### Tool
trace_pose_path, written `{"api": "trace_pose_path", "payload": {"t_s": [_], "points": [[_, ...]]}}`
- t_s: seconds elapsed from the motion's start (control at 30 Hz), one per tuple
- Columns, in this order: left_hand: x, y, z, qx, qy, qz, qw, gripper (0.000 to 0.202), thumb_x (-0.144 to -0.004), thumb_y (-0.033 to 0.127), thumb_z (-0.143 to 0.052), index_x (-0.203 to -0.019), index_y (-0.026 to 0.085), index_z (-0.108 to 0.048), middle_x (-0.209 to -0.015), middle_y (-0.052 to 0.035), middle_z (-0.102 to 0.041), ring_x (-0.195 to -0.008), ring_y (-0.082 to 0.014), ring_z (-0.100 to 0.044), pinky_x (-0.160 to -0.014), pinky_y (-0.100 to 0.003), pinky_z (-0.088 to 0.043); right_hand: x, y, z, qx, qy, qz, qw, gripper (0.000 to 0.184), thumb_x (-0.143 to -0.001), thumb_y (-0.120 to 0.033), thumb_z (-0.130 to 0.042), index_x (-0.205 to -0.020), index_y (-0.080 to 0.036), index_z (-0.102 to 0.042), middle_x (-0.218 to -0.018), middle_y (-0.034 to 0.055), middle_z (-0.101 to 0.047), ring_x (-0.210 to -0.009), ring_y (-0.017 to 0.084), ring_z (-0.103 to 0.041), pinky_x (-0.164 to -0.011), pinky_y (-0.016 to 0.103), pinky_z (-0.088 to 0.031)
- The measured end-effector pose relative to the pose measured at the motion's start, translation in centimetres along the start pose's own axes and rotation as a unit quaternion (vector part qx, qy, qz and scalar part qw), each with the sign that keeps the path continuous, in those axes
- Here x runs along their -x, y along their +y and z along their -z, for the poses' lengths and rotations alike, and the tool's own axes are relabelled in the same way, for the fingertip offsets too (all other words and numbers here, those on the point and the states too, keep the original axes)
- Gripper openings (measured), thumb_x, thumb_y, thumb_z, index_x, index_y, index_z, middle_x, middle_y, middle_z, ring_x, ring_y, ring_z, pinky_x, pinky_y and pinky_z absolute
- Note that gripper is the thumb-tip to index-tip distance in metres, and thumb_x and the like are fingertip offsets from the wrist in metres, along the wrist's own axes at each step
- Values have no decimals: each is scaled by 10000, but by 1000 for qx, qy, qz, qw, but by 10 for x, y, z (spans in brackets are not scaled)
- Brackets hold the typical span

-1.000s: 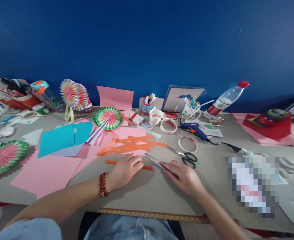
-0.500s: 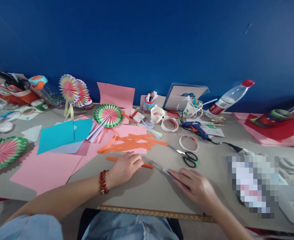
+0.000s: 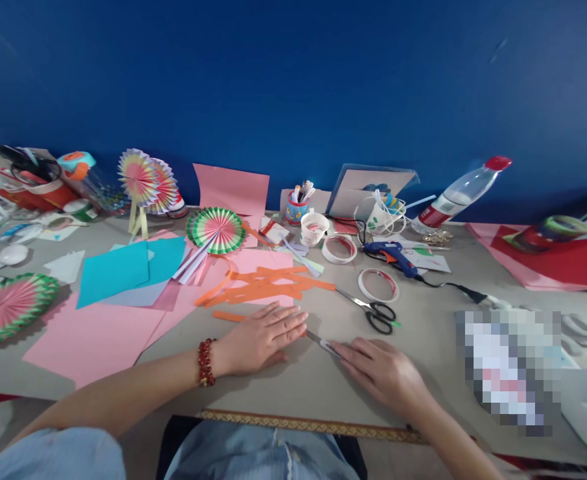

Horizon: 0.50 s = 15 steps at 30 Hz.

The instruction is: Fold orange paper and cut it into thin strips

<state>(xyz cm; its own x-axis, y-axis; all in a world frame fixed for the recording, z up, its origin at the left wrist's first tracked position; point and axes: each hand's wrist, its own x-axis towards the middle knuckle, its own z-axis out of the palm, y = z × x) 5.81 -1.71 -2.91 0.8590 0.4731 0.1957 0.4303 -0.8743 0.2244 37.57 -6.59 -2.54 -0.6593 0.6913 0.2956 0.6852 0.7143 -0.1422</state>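
My left hand (image 3: 266, 339), with a red bead bracelet at the wrist, lies flat with fingers stretched over a narrow orange paper strip (image 3: 227, 316). The strip's left end shows beyond the hand; most of the rest is covered. In my closed right hand (image 3: 380, 367) is a slim craft knife (image 3: 329, 347) with a pale handle, its tip pointing left and close to the left fingertips. More orange strips (image 3: 266, 285) lie in a loose pile just behind. Black-handled scissors (image 3: 380, 317) rest to the right of the pile.
Pink sheets (image 3: 93, 340) and blue paper (image 3: 116, 270) cover the left side. Around stand folded paper rosettes (image 3: 217, 231), tape rolls (image 3: 378, 285), a paper cup (image 3: 314, 230), a blue glue gun (image 3: 396, 257) with its cord, and a leaning plastic bottle (image 3: 460, 197) by the blue wall.
My left hand has flattened, its fingers spreading to the right over the orange strip's right part. The craft knife in my right hand has barely shifted.
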Motion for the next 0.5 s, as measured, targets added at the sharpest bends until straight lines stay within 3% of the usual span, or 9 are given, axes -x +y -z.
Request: {"api": "trace_pose_path", "payload": {"t_s": [0.07, 0.17, 0.5], "points": [[-1, -1, -1, 12, -34, -15, 999, 726, -1026, 601, -404, -1587, 162, -265, -1627, -128, -309, -1531, -264, -229, -1258, -471, -182, 2, 1, -2, 3, -3, 2, 1000, 369, -1076, -266, -379, -1294, -188, -666, -894, 50, -699, -713, 122, -632, -696, 248, -444], [-2, -2, -2, 24, -63, 2, 998, 877, -982, 700, -391, -1614, 134, -170, -1661, -130, -191, -1551, -266, -161, -1273, -448, -118, 4, 2, -4, 6, -11, 5, 1000, 372, -1073, -264, -383, -1320, -192, -651, -900, 51, -698, -714, 125, -629, -699, 254, -445], [-1, -2, 0, 28, -79, -2, 996, 938, -964, 742, -353, -1627, 132, -91, -1671, -135, -97, -1560, -281, -102, -1275, -462, -62, 5, -6, 2, 19, -1, 7, 1000, 387, -1081, -270, -352, -1273, -195, -679, -872, 43, -698, -686, 119, -619, -675, 253, -430]]}}
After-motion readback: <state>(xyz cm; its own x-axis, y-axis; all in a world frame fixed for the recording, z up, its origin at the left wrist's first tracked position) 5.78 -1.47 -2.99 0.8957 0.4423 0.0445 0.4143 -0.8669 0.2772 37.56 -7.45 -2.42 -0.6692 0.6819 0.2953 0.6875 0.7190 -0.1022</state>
